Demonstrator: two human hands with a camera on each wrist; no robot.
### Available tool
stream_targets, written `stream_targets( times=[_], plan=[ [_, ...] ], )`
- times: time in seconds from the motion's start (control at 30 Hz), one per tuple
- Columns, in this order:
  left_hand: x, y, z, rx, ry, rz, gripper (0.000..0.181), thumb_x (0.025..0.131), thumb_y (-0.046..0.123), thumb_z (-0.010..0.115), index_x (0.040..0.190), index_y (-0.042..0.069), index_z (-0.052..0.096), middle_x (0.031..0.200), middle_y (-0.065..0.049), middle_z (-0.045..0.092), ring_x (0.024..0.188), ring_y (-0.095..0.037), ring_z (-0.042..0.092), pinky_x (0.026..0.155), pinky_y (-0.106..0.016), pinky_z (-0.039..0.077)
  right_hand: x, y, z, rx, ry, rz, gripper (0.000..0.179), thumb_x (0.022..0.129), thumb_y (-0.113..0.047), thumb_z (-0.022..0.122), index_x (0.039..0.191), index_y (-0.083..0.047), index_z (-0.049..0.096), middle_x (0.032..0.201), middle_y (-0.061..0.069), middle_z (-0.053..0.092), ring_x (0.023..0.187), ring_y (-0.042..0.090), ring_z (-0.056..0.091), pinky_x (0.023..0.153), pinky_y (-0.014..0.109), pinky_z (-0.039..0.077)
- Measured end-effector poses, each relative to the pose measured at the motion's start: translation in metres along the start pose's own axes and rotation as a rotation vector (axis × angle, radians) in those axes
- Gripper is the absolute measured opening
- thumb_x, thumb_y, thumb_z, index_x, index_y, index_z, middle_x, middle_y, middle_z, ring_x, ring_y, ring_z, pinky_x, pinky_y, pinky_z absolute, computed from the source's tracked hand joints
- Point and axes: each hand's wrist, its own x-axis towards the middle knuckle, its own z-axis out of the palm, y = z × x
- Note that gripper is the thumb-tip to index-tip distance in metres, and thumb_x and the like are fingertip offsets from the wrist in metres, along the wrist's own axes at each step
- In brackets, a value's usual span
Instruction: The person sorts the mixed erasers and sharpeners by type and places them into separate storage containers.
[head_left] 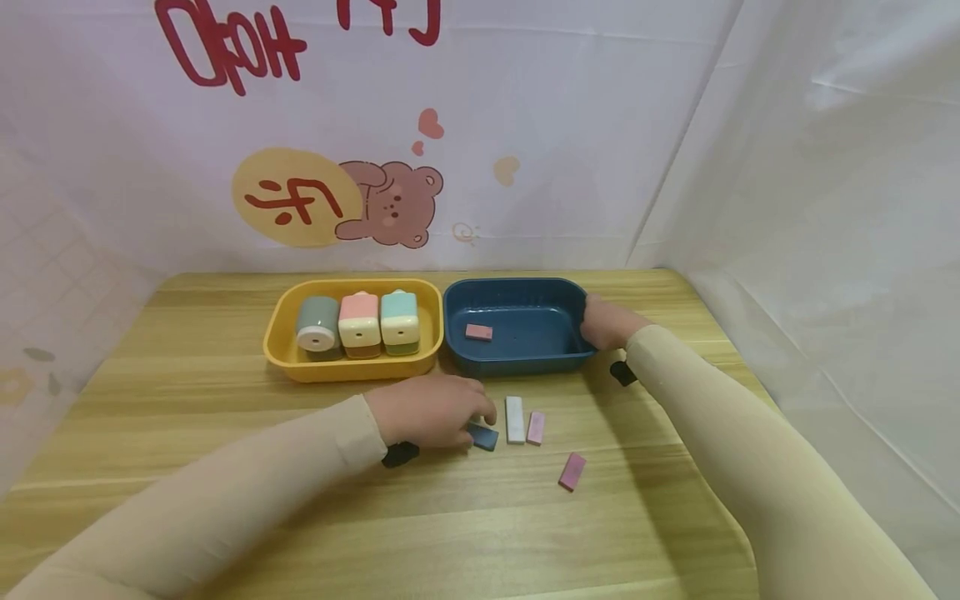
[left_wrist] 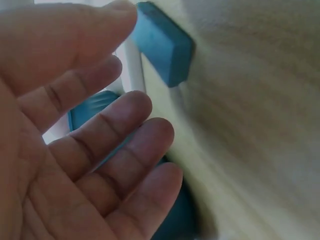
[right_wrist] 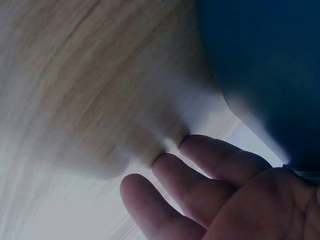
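Over the wooden table, my left hand point(head_left: 435, 410) reaches in with thumb and fingers loosely spread. A small blue eraser point(left_wrist: 167, 45) lies just beyond the thumb tip, partly covered by the hand in the head view. My right hand point(head_left: 609, 323) holds the right end of a dark blue bin point(head_left: 517, 365). Several of its fingers point(right_wrist: 182, 187) lie along the outside of the bin wall, while the thumb is hidden behind it. Inside the bin is one pink eraser point(head_left: 478, 332). A white eraser point(head_left: 514, 420) and a light pink eraser point(head_left: 536, 427) lie right of my left hand.
A darker pink eraser point(head_left: 572, 472) lies nearer the front. Left of the blue bin stands a yellow bin point(head_left: 352, 371) with a grey point(head_left: 318, 321), a pink point(head_left: 359, 321) and a light blue pencil sharpener point(head_left: 400, 318). A printed white curtain point(head_left: 555, 108) hangs behind the table.
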Motion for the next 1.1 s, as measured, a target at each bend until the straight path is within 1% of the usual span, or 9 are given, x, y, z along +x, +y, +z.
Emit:
stream_targets(
  times=[0.13,0.27,0.37,0.5,0.67,0.9,0.97,1.1],
  plan=[
    [0.0,0.0,0.004,0.004,0.001,0.016,0.031,0.096,0.028,0.077,0.127,0.025,0.073,0.117,0.006,0.069,0.101,-0.011,0.06,0.096,-0.032,0.055,0.0,0.0,0.0,0.01,-0.006,0.001,0.063,0.1,-0.011,0.036,0.146,0.028,0.017,0.101,0.024,0.064,0.087,0.031,0.064,0.089,0.045,0.053],
    [0.001,-0.001,0.007,0.014,0.003,0.027,0.029,0.096,0.024,0.078,0.124,0.025,0.073,0.111,0.007,0.069,0.099,-0.011,0.059,0.096,-0.032,0.054,0.0,0.0,0.0,0.005,-0.005,-0.009,0.062,0.1,-0.011,0.036,0.145,0.028,0.018,0.101,0.024,0.063,0.084,0.031,0.064,0.088,0.045,0.053],
    [0.003,-0.001,0.01,0.019,0.019,0.036,0.027,0.096,0.02,0.077,0.122,0.024,0.072,0.109,0.008,0.069,0.099,-0.011,0.059,0.097,-0.031,0.054,0.0,0.0,-0.001,-0.003,-0.003,-0.018,0.062,0.1,-0.011,0.037,0.144,0.029,0.019,0.102,0.026,0.063,0.083,0.031,0.064,0.087,0.045,0.054],
    [0.005,-0.002,0.013,0.016,0.042,0.043,0.025,0.096,0.014,0.075,0.119,0.025,0.072,0.106,0.009,0.068,0.097,-0.011,0.058,0.094,-0.029,0.054,0.0,0.0,-0.001,0.007,-0.007,-0.009,0.062,0.1,-0.011,0.037,0.145,0.028,0.019,0.101,0.024,0.064,0.083,0.03,0.063,0.087,0.045,0.053],
    [0.006,-0.001,0.014,0.003,0.047,0.034,0.023,0.097,0.011,0.073,0.114,0.025,0.072,0.1,0.011,0.066,0.093,-0.011,0.058,0.089,-0.028,0.054,0.0,0.0,0.0,0.003,-0.005,0.002,0.062,0.101,-0.011,0.037,0.146,0.027,0.019,0.099,0.023,0.063,0.082,0.03,0.063,0.084,0.043,0.053],
    [0.009,0.001,0.016,-0.017,0.045,0.006,0.021,0.097,0.008,0.069,0.108,0.026,0.071,0.095,0.009,0.066,0.091,-0.012,0.057,0.086,-0.028,0.051,0.001,0.0,0.001,-0.025,0.008,-0.018,0.059,0.101,-0.011,0.038,0.142,0.029,0.023,0.099,0.024,0.063,0.078,0.028,0.063,0.08,0.04,0.054],
    [0.009,0.001,0.016,-0.02,0.047,0.003,0.02,0.097,0.008,0.069,0.107,0.026,0.071,0.094,0.01,0.064,0.09,-0.012,0.057,0.084,-0.027,0.05,0.001,0.0,0.001,-0.025,0.009,-0.02,0.06,0.101,-0.011,0.038,0.142,0.029,0.023,0.099,0.024,0.064,0.077,0.028,0.063,0.079,0.04,0.054],
    [0.009,0.003,0.016,-0.02,0.055,0.015,0.014,0.097,0.011,0.071,0.1,0.024,0.07,0.088,0.009,0.06,0.087,-0.013,0.056,0.079,-0.026,0.048,0.001,0.0,0.001,-0.022,0.01,-0.008,0.061,0.1,-0.011,0.038,0.144,0.029,0.022,0.102,0.025,0.065,0.08,0.029,0.064,0.083,0.042,0.054]
  ],
)
